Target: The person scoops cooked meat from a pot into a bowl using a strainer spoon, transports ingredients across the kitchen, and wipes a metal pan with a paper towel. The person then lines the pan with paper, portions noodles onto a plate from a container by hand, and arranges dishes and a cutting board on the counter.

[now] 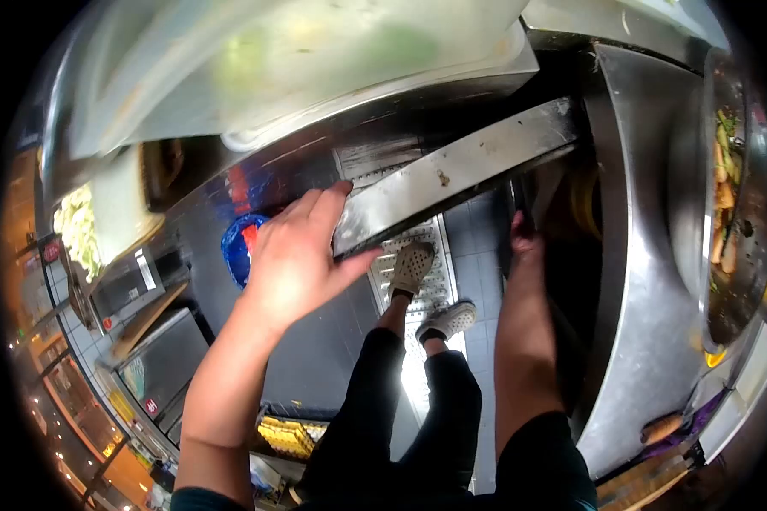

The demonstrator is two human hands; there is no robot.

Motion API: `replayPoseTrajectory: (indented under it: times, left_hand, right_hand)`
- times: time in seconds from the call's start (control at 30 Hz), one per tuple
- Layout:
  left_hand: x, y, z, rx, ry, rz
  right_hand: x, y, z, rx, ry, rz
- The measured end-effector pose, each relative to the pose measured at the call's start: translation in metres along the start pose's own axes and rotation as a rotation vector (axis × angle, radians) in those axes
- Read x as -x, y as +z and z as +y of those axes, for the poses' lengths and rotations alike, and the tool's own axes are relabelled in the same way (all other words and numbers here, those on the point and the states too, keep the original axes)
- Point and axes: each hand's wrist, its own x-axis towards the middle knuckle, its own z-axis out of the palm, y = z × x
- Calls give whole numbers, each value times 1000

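Observation:
A long metal panel [456, 170], stained and shiny, slants across the upper middle. My left hand [298, 251] grips its left end, with the fingers over the top edge and the thumb below. My right hand [527, 238] is below the panel's right part, beside a dark opening under the steel counter [648, 255]. Its fingers are mostly lost in shadow, and whether they hold anything cannot be made out.
Cloudy plastic containers [332, 60] fill the top. At the right is a metal pan [729, 230] with food. A blue container [234, 247] stands left of my left hand. Chopped pale vegetables [78, 230] lie far left. Below are my shoes [447, 321] on a floor grate [418, 375].

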Motion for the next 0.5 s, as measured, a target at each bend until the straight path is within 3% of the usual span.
replayPoseTrajectory:
  times: [0.2, 0.37, 0.43, 0.5]
  left_hand:
    - [-4, 6, -2, -13, 37, 55]
    - [-3, 6, 0, -33, 27, 61]
    - [-1, 4, 1, -41, 10, 45]
    - [-1, 3, 3, -58, -4, 22]
  right_hand:
    - [-100, -17, -4, -25, -126, -45]
    - [-166, -130, 8, -50, -228, -283]
    - [-82, -114, 14, -577, 271, -400]
    - [-26, -114, 50, -358, 80, -162]
